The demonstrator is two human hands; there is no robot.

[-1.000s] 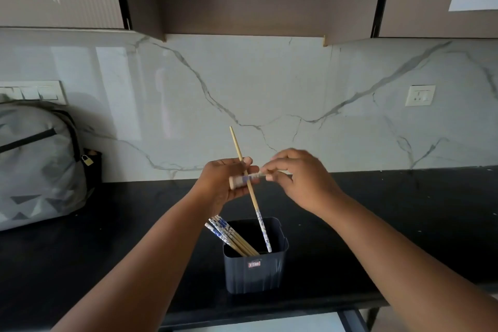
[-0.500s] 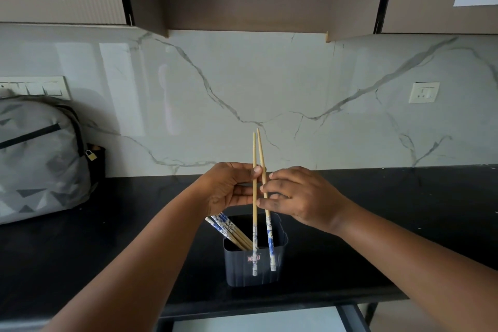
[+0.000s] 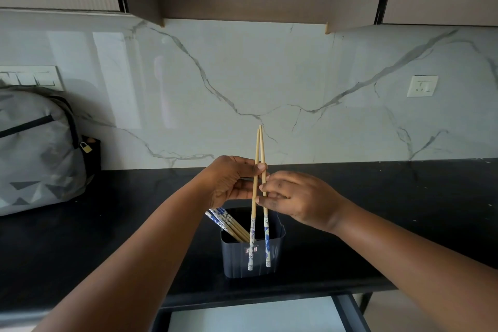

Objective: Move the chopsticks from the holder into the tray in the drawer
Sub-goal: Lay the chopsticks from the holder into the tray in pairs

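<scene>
Leaning chopsticks [image 3: 229, 225] in dark holder [image 3: 252, 259], pair [image 3: 258, 170] lifted

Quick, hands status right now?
Left hand: pinching the two chopsticks.
Right hand: fingers pinching the same chopsticks lower down.

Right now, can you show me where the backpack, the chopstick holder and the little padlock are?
backpack [image 3: 32, 148]: head view, on its grey front panel.
chopstick holder [image 3: 237, 259]: head view, on its dark front wall.
padlock [image 3: 85, 147]: head view, on its brass body.
</scene>
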